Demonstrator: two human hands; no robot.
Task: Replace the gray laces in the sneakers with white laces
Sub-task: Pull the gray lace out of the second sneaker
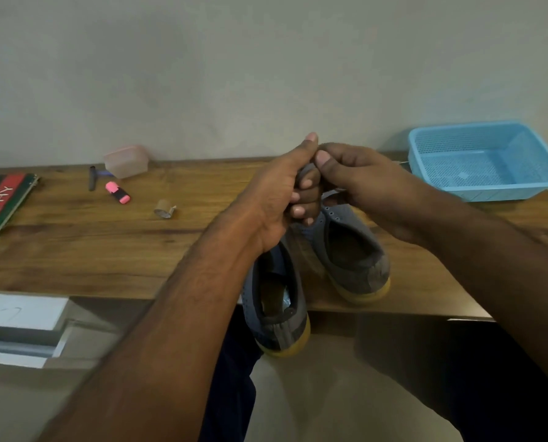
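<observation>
Two gray knit sneakers with yellow soles stand heels toward me on the wooden table [106, 250]. The left sneaker [277, 301] hangs partly over the front edge. My hands meet above the front of the right sneaker [352, 256], hiding its toe. My left hand [275, 193] has its fingers curled round a gray part of that sneaker's front, thumb pointing up. My right hand [362, 183] pinches something small at the same spot, probably a lace; its colour is hidden. The eyelets that show below my fingers look empty.
A blue mesh basket [486, 161] sits at the back right. On the left lie a book [1, 202], a pink highlighter [118, 193], a dark pen [91, 178], a pink lidded box [126, 161] and a tape roll [164, 212]. A white shelf [17, 314] is below left.
</observation>
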